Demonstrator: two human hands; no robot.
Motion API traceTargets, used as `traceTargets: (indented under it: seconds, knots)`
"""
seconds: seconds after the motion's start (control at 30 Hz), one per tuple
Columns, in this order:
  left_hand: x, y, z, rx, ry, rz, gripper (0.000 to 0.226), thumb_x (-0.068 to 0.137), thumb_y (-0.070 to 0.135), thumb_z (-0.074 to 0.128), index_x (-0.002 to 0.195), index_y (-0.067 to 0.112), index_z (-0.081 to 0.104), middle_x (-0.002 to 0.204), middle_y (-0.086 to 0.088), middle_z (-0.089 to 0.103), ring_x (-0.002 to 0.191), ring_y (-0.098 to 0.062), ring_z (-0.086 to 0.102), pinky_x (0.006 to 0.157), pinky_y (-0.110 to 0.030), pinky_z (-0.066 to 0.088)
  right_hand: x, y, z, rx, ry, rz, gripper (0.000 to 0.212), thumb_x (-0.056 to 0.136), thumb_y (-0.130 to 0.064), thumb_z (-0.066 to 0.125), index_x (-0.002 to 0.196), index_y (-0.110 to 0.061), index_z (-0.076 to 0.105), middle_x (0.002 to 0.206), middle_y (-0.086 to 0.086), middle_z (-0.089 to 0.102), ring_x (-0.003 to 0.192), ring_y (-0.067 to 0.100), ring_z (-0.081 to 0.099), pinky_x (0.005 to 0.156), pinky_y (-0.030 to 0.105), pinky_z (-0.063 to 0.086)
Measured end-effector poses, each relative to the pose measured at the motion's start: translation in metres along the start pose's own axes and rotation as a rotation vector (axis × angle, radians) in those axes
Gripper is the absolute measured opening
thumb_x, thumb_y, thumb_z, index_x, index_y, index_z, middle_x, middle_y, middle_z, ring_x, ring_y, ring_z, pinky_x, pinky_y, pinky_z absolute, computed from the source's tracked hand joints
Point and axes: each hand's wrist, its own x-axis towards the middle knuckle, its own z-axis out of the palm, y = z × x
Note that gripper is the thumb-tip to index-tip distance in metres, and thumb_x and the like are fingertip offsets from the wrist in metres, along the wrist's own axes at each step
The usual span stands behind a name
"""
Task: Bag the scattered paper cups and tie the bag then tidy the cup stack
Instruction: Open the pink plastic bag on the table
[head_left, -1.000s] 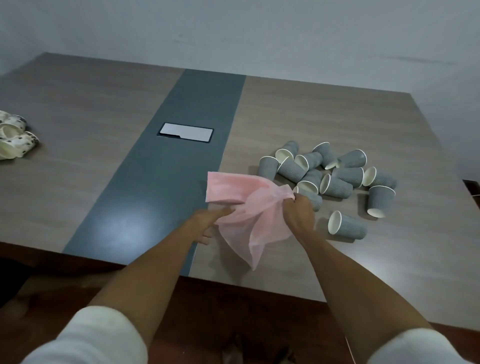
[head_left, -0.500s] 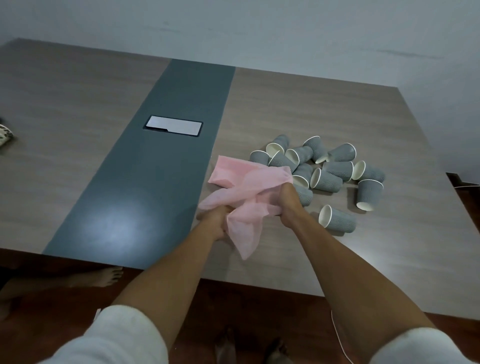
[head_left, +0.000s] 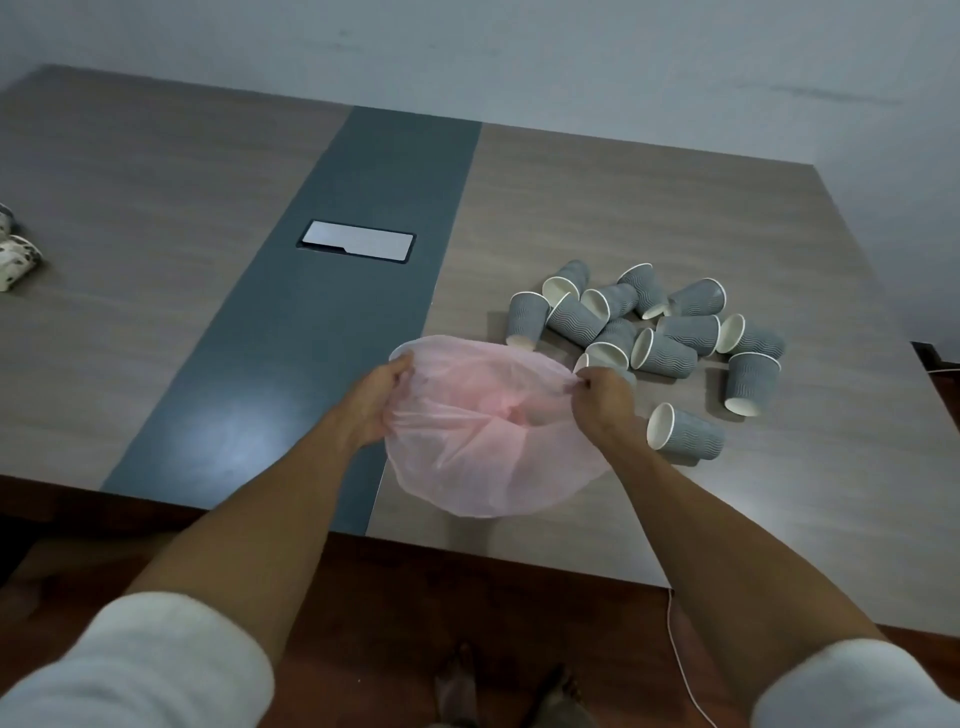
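A thin pink plastic bag (head_left: 493, 457) is spread wide open above the table's front edge. My left hand (head_left: 374, 405) grips its left rim and my right hand (head_left: 602, 395) pinches its right rim. Nothing shows inside the bag. Several grey ribbed paper cups (head_left: 660, 332) lie scattered on their sides just beyond and right of the bag. One cup (head_left: 685, 441) lies apart, close to my right wrist. Another cup (head_left: 748, 384) stands mouth down at the pile's right.
The wooden table (head_left: 156, 208) has a dark blue centre strip with a silver cable hatch (head_left: 358, 244). Patterned cups (head_left: 15, 260) lie at the far left edge. A white cable (head_left: 680, 649) hangs below the table's front edge at the right. A grey wall runs behind.
The bag was bunched between my hands. My hands have moved apart and pulled its mouth wide open, so it now balloons out.
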Motion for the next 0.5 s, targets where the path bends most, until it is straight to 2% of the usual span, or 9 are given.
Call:
traceTargets:
  seconds: [0.03, 0.07, 0.17, 0.27, 0.33, 0.4, 0.43, 0.47, 0.5]
  knots:
    - [-0.001, 0.002, 0.003, -0.028, -0.021, -0.029, 0.037, 0.101, 0.038, 0.058, 0.115, 0.007, 0.072, 0.1, -0.01, 0.075, 0.087, -0.029, 0.071, 0.076, -0.042, 0.062, -0.002, -0.009, 0.002, 0.152, -0.027, 0.099, 0.025, 0.078, -0.007, 0.043, 0.083, -0.003, 0.067, 0.085, 0.017, 0.069, 0.083, 0.038, 0.066, 0.07, 0.04, 0.055]
    - [-0.003, 0.003, 0.004, -0.057, -0.039, -0.058, 0.034, 0.1, 0.037, 0.057, 0.11, 0.009, 0.073, 0.094, -0.009, 0.074, 0.081, -0.029, 0.07, 0.073, -0.04, 0.061, -0.002, -0.016, 0.003, 0.338, -0.045, 0.246, 0.019, 0.081, -0.004, 0.043, 0.076, -0.005, 0.061, 0.078, 0.016, 0.063, 0.071, 0.034, 0.062, 0.061, 0.036, 0.052]
    - [-0.006, 0.005, -0.011, -0.176, -0.045, -0.099, 0.023, 0.091, 0.028, 0.059, 0.078, 0.014, 0.07, 0.076, -0.008, 0.065, 0.07, -0.029, 0.064, 0.07, -0.036, 0.054, 0.002, -0.012, -0.003, 0.68, -0.187, 0.69, 0.014, 0.083, -0.004, 0.046, 0.078, -0.014, 0.054, 0.076, 0.006, 0.052, 0.061, 0.025, 0.053, 0.049, 0.024, 0.042]
    - [0.001, -0.004, -0.034, -0.294, -0.001, -0.096, 0.027, 0.088, 0.025, 0.058, 0.062, 0.019, 0.054, 0.069, -0.004, 0.051, 0.063, -0.026, 0.057, 0.067, -0.033, 0.049, -0.006, 0.005, -0.019, 0.877, -0.466, 0.804, 0.013, 0.064, -0.008, 0.048, 0.072, -0.013, 0.057, 0.068, 0.003, 0.054, 0.056, 0.026, 0.06, 0.05, 0.027, 0.05]
    - [-0.001, -0.009, -0.038, -0.323, -0.064, -0.118, 0.029, 0.088, 0.028, 0.059, 0.061, 0.018, 0.057, 0.069, -0.006, 0.055, 0.063, -0.027, 0.059, 0.066, -0.033, 0.053, -0.011, 0.017, -0.021, 1.1, -0.53, 0.791, 0.025, 0.055, -0.003, 0.051, 0.077, -0.006, 0.064, 0.075, 0.01, 0.062, 0.068, 0.032, 0.067, 0.065, 0.039, 0.061]
    - [-0.002, -0.012, -0.033, -0.207, -0.144, -0.133, 0.032, 0.087, 0.04, 0.067, 0.075, 0.011, 0.075, 0.078, -0.012, 0.07, 0.072, -0.031, 0.067, 0.07, -0.038, 0.06, -0.01, 0.025, -0.015, 1.319, -0.502, 0.76, 0.047, 0.046, 0.003, 0.058, 0.091, -0.003, 0.07, 0.089, 0.018, 0.069, 0.078, 0.037, 0.071, 0.072, 0.051, 0.062]
    - [-0.001, -0.011, -0.029, -0.095, -0.185, -0.134, 0.043, 0.083, 0.048, 0.074, 0.097, 0.008, 0.077, 0.093, -0.015, 0.073, 0.081, -0.033, 0.07, 0.077, -0.044, 0.062, -0.009, 0.026, -0.011, 1.386, -0.445, 0.765, 0.048, 0.05, 0.004, 0.058, 0.095, -0.006, 0.071, 0.095, 0.019, 0.069, 0.083, 0.038, 0.071, 0.073, 0.053, 0.062]
    - [0.001, -0.011, -0.025, 0.054, -0.191, -0.107, 0.072, 0.073, 0.055, 0.082, 0.126, 0.008, 0.067, 0.113, -0.015, 0.071, 0.095, -0.033, 0.07, 0.087, -0.05, 0.06, -0.008, 0.026, -0.008, 1.413, -0.4, 0.762, 0.044, 0.058, 0.004, 0.056, 0.098, -0.009, 0.07, 0.101, 0.019, 0.068, 0.088, 0.038, 0.069, 0.078, 0.054, 0.061]
    - [0.005, -0.012, -0.022, 0.237, -0.128, -0.031, 0.107, 0.062, 0.063, 0.088, 0.148, 0.015, 0.047, 0.134, -0.011, 0.061, 0.112, -0.033, 0.065, 0.097, -0.055, 0.055, -0.008, 0.025, -0.005, 1.402, -0.367, 0.761, 0.042, 0.065, 0.004, 0.055, 0.102, -0.012, 0.068, 0.108, 0.019, 0.067, 0.094, 0.038, 0.067, 0.084, 0.055, 0.059]
